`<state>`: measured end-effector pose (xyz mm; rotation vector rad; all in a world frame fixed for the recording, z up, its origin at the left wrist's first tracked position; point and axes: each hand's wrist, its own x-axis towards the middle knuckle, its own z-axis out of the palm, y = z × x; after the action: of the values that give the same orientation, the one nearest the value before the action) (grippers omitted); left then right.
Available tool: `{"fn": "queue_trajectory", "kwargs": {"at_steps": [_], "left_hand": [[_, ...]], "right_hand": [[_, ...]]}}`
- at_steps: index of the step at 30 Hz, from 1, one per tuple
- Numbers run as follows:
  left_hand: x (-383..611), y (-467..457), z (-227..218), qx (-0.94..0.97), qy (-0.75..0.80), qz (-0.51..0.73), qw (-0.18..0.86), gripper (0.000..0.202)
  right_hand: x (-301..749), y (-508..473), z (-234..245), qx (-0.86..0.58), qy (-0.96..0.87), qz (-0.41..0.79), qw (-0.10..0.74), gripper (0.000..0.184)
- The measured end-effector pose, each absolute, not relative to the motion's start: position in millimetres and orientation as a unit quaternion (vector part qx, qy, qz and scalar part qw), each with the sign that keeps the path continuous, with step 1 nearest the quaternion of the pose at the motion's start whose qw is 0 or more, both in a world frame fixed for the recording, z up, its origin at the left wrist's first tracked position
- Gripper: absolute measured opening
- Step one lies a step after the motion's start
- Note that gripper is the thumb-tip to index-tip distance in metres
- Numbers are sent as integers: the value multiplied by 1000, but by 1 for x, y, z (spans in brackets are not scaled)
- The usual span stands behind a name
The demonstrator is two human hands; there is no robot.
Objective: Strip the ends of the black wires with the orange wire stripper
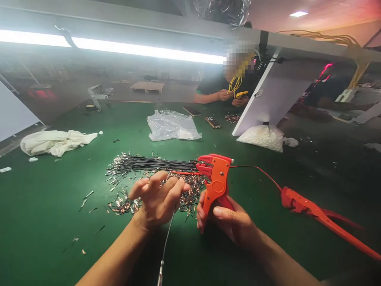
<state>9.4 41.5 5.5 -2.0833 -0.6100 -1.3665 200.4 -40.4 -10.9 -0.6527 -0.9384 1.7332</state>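
Note:
My right hand (230, 220) grips the handles of an orange wire stripper (216, 178), held upright with its red jaws pointing left. A red wire (256, 169) runs from the jaws off to the right. My left hand (157, 198) is curled, fingers pinched on a thin black wire (166, 242) that hangs down toward me with a metal tip. Just beyond both hands lies a bundle of black wires (151, 163) with stripped ends, above a scatter of cut insulation bits (184, 194) on the green table (44, 214).
A second orange tool (321, 216) lies at the right. A white cloth (55, 142), a clear plastic bag (171, 126), a white bag (263, 137) and phones (212, 122) sit farther back. A person across the table holds yellow wires (235, 85). A white panel (276, 95) leans at right.

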Motion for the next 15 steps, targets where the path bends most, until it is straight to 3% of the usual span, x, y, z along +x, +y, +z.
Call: {"fn": "queue_trajectory", "kwargs": {"at_steps": [15], "left_hand": [[16,35,0,-791,-200,-504,282,12]], "right_hand": [[204,-40,-13,-232,-360,751,503,27]]}}
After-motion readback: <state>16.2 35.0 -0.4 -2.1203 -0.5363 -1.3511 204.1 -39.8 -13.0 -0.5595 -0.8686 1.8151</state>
